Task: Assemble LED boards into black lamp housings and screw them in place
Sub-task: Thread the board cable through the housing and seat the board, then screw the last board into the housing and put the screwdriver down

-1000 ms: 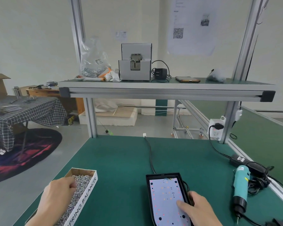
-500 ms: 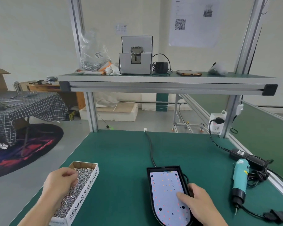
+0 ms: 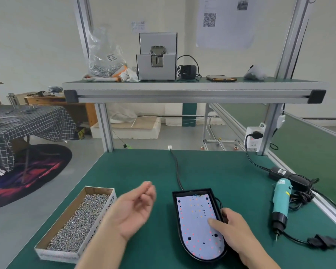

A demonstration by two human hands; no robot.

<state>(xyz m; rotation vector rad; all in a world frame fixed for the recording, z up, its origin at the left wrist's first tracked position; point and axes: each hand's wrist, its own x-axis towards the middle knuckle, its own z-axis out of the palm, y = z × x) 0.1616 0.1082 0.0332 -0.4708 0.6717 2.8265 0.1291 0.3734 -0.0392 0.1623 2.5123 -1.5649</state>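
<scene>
One screwdriver (image 3: pixel 280 200) lies right of the housing (image 3: pixel 190 192).

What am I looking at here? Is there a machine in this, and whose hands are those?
There is no robot here. A person works with bare hands, and the camera sits on their head, looking forward and down at a green workbench. In front of them lies a black lamp housing with a white LED board inside. The right hand grips the housing's edge, with its thumb pressing on the board. The left hand hovers palm up between the housing and a cardboard box full of small screws. That hand is blurred, so I cannot tell whether it holds one. To the right lies a teal electric screwdriver, untouched.
</scene>
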